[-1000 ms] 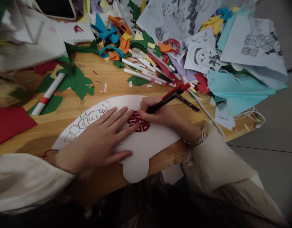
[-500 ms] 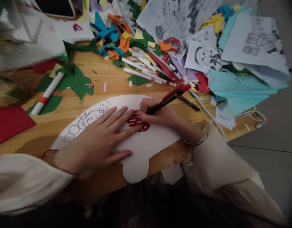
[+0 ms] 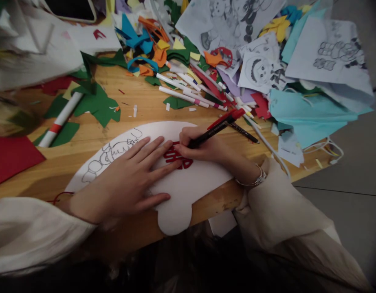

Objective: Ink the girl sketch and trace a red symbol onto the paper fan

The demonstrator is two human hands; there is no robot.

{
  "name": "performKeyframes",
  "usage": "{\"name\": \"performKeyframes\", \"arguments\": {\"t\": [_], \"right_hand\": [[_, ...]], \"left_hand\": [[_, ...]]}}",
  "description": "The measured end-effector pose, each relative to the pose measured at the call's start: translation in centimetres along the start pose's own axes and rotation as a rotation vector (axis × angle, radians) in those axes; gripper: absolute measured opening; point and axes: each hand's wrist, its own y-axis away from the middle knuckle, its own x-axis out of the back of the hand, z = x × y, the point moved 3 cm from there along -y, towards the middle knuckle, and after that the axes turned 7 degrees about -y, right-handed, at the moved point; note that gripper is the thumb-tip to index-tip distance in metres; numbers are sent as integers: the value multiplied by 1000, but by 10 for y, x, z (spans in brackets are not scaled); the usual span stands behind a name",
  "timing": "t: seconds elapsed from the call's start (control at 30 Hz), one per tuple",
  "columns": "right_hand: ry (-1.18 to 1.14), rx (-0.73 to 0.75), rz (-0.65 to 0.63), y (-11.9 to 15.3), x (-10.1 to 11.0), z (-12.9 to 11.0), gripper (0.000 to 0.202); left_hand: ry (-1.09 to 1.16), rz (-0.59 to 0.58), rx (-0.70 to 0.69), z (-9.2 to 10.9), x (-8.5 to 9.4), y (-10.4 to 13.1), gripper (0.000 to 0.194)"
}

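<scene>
A white fan-shaped board [image 3: 206,179] with a rounded tab lies at the table's front edge. My left hand [image 3: 133,175] rests flat on it, fingers spread, partly covering a black outline drawing [image 3: 105,154]. Between my fingers grips my right hand [image 3: 203,144] a black pen [image 3: 210,134] with a red clip, and its tip is hidden behind my fingers. Red lettering [image 3: 177,158] shows on the board beneath and beside both hands; part of it is covered.
White markers [image 3: 183,95] and coloured felt scraps [image 3: 145,40] are heaped at the back. Printed drawings [image 3: 331,53] and a light-blue bag [image 3: 310,114] lie at the right. A black pencil [image 3: 242,132] sits just beyond my right wrist. Red felt [image 3: 15,158] lies left.
My right hand and the pen have shifted very slightly over the red lettering. My left hand and the board stay in place.
</scene>
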Motion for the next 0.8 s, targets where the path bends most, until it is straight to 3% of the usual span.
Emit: {"name": "performKeyframes", "arguments": {"t": [0.8], "right_hand": [[10, -56, -56, -1, -1, -6, 26]], "left_hand": [[-2, -11, 9, 0, 1, 1, 67]]}}
